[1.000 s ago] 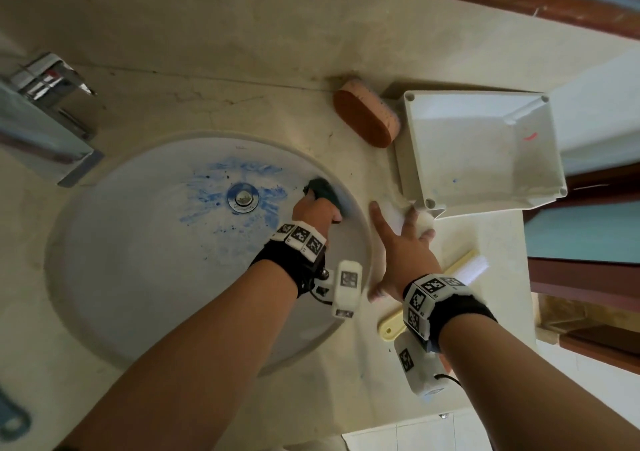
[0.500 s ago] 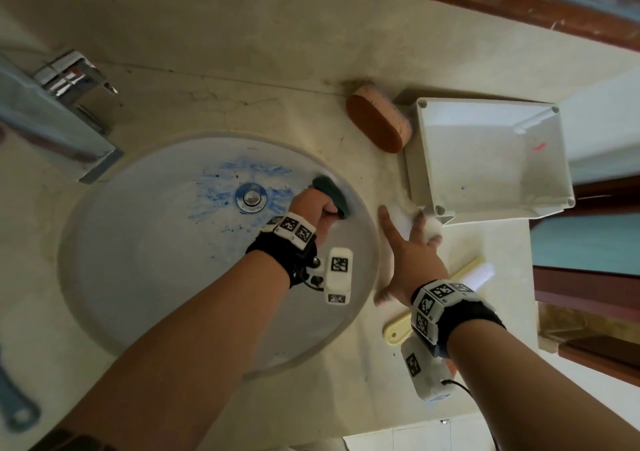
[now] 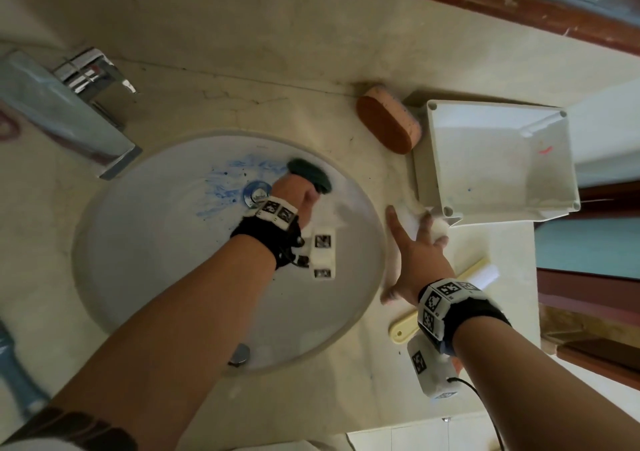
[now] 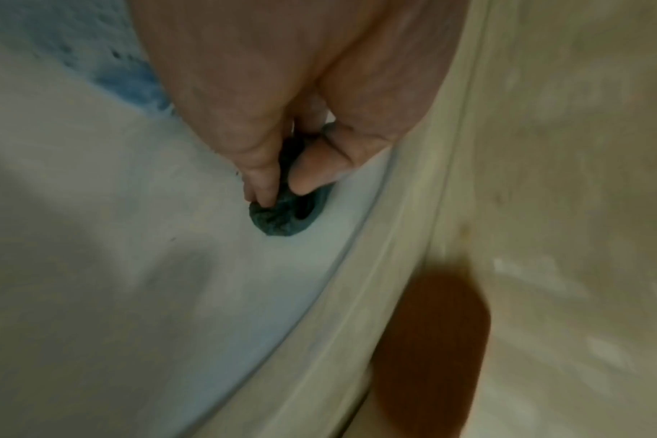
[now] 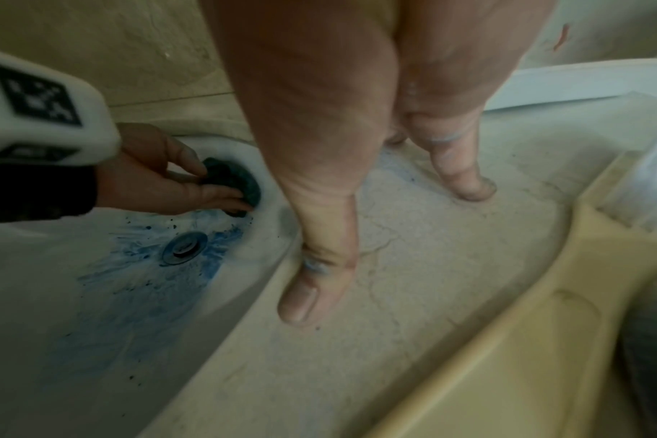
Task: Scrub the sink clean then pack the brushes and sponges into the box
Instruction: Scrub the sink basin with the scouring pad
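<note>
I had the left hand pinching the dark green scrubbing pad between thumb and fingers, its face pressed to the far right wall of the sink, just beyond the drain. Blue stain lay smeared round that drain, mostly on its left and far side, so I judged the scrubbing well short of done. To do it well, I reckoned the pad should be kept flat under firm fingertip pressure and worked in short overlapping strokes from the wall down toward the drain, then across the left-hand patch, so that no streak was skipped. The right hand was spread flat with fingers straight on the desk beside the sink rim, holding nothing; it served as a brace. The white box sat open just beyond those fingers, the orange sponge against its left side, and the yellow-handled brush lay near the right wrist, all unpacked.
</note>
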The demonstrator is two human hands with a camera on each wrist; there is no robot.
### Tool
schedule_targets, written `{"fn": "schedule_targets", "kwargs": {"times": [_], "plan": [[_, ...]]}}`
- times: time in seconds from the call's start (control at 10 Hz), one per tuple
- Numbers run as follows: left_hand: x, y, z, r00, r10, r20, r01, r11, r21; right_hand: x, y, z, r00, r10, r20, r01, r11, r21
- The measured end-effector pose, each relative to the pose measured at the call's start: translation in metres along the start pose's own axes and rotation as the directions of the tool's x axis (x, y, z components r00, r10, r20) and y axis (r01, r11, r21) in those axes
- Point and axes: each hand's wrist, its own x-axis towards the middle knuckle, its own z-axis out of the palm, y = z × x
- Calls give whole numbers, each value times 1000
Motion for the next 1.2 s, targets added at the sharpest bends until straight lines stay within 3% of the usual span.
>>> {"fn": "schedule_targets", "kwargs": {"times": [0.1,0.3,0.5,0.6,0.7,0.8,1.0,1.2], "plan": [[2,6,-7,999,-10,-42,8,999,-45,0,-1,0,1000,8,-1,-8,1000,4],[-17,-26,24,998,-30,53,33,997,-66,0,-2,0,1000,21,13,-21,1000,7],[-14,24,-11,992,-22,-125,9,994,-105,-1,-2,0,1000,21,11,-21,1000,-7],[-13,14,-7,992,-17,-127,6,996,-88,-1,-2,0,1000,17,12,-16,1000,-4],[-11,-7,8,1000,-27,-16,25,990,-141,0,-2,-1,1000,16,11,-16,1000,-4],[-23,-2,19,994,-35,-101,-5,927,-375,0,-2,-1,1000,16,11,-16,1000,3],[-22,33,-18,974,-42,-223,-45,927,-371,-1,-3,-2,1000,15,6,-15,1000,-14],[-31,17,8,972,-56,-229,-61,879,-473,-1,-2,-2,1000,17,6,-17,1000,-9]]}}
